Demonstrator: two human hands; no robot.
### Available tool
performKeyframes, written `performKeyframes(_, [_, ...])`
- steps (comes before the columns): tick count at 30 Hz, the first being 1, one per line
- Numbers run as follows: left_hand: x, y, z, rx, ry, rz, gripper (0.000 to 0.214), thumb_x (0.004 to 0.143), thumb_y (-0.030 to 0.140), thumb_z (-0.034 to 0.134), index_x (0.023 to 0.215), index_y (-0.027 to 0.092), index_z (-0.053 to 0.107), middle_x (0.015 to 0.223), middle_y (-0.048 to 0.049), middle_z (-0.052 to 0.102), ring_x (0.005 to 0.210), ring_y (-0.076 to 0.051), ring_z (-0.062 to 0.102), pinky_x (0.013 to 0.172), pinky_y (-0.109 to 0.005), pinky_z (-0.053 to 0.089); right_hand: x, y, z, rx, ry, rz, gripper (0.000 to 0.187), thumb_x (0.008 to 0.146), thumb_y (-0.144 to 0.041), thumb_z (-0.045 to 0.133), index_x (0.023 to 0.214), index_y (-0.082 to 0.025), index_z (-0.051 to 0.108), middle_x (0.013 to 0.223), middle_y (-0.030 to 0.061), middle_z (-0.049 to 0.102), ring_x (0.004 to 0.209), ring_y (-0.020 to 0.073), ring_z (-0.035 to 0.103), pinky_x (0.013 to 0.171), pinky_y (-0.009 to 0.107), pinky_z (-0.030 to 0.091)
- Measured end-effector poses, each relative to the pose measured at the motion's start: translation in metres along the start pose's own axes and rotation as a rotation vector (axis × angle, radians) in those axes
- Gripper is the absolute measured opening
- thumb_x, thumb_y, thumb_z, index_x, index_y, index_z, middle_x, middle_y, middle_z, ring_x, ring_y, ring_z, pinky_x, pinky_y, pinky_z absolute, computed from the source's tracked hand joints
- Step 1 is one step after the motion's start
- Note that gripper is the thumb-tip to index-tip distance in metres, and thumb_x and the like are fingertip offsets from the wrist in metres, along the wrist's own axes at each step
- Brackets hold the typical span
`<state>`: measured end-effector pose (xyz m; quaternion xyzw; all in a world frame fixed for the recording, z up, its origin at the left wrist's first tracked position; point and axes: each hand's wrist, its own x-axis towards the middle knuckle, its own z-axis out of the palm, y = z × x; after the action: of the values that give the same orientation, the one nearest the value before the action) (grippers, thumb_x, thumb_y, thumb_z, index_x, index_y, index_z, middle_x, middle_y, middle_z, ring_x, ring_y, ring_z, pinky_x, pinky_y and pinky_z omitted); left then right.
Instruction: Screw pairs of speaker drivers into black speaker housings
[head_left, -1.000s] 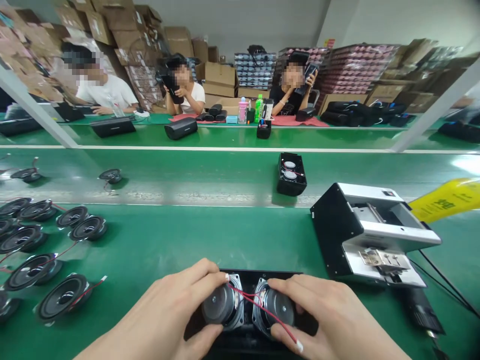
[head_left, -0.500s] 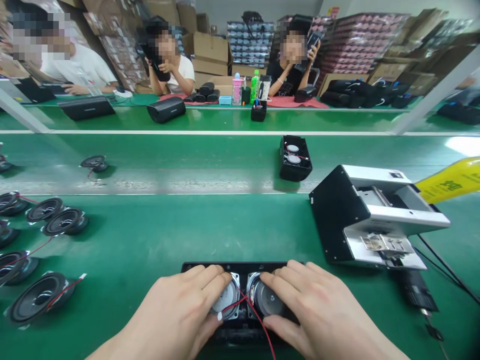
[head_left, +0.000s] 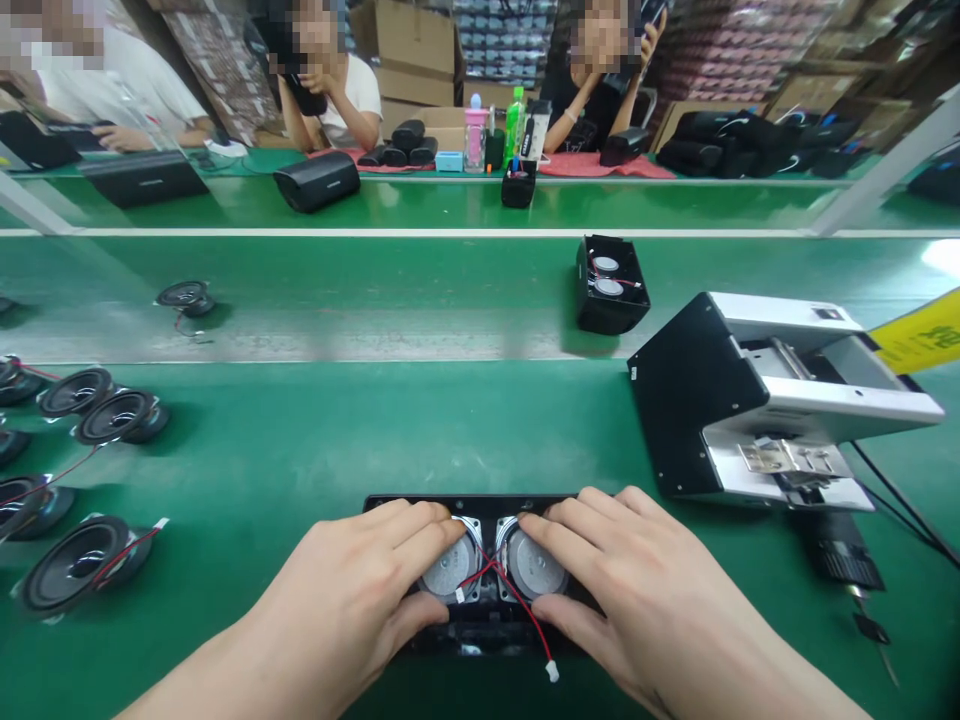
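Observation:
A black speaker housing [head_left: 480, 640] lies in front of me with two round drivers set in it, magnets facing up. My left hand [head_left: 375, 570] grips the left driver [head_left: 448, 572], fingers over its far edge and thumb at the near side. Around the right driver [head_left: 541, 568] my right hand [head_left: 607, 575] curls the same way. Thin red wires [head_left: 517, 605] cross between the drivers and end in small white plugs. The outer ends of the housing are partly hidden under my hands.
Several loose speaker drivers [head_left: 82, 565] lie at left. A black and silver machine [head_left: 757, 400] with an electric screwdriver [head_left: 840, 550] stands at right. Farther off are another housing with drivers [head_left: 613, 290], a single driver [head_left: 186, 297] and three people behind the far bench [head_left: 420, 208].
The view has tilted down and shifted slightly, so the background sits higher. Both hands stay on the drivers; the right wire's white plug now shows.

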<state>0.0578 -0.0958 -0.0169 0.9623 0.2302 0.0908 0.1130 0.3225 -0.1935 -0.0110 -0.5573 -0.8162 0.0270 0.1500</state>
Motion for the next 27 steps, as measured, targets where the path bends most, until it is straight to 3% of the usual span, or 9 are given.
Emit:
performKeyframes(3, [-0.0007,-0.0004,0.0009,-0.009,0.024,0.006,0.059,0.076,0.023,0.096,0.126,0.023,0.064,0.122,-0.0023,0.081,0.099,-0.026,0.082,0.082,-0.039,0.071,0.0006,0.0014,-0.0016,0.021,0.011,-0.010,0.043,0.078,-0.024,0.094,0.115,-0.020,0.073,0.099,-0.0009,0.071,0.084,0.0230,0.057,0.078,0.042,0.032])
performKeyframes(9, [-0.0013,-0.0010,0.0035,-0.049,0.028,-0.006,0.041,0.094,0.029,0.080,0.130,0.023,0.062,0.124,-0.0041,0.080,0.102,-0.025,0.080,0.087,-0.038,0.069,0.0009,0.0050,-0.0008,0.044,-0.044,0.010,0.041,0.084,-0.025,0.092,0.119,-0.021,0.071,0.102,-0.0010,0.070,0.088,0.0233,0.057,0.081,0.043,0.033])
performKeyframes(17, [-0.0039,-0.0021,0.0059,-0.073,0.039,-0.010,0.038,0.097,0.029,0.076,0.132,0.025,0.062,0.125,-0.0047,0.079,0.104,-0.024,0.079,0.088,-0.037,0.067,-0.0006,0.0060,-0.0028,0.061,-0.103,0.023,0.040,0.091,-0.027,0.087,0.127,-0.024,0.070,0.103,-0.0008,0.068,0.089,0.0229,0.058,0.080,0.043,0.034])
performKeyframes(21, [-0.0030,-0.0018,0.0058,-0.061,0.039,0.000,0.045,0.092,0.027,0.081,0.132,0.024,0.060,0.125,-0.0043,0.079,0.103,-0.026,0.079,0.085,-0.038,0.068,-0.0005,0.0063,-0.0026,0.071,-0.133,0.037,0.038,0.093,-0.028,0.085,0.128,-0.025,0.069,0.105,-0.0011,0.068,0.091,0.0233,0.058,0.081,0.044,0.035])
performKeyframes(27, [-0.0012,-0.0008,0.0048,-0.050,0.055,0.001,0.046,0.092,0.028,0.082,0.131,0.024,0.059,0.123,-0.0028,0.080,0.101,-0.025,0.080,0.082,-0.038,0.069,-0.0016,0.0070,-0.0024,0.066,-0.114,0.033,0.040,0.091,-0.028,0.088,0.126,-0.025,0.069,0.104,-0.0016,0.069,0.090,0.0233,0.059,0.080,0.044,0.036])
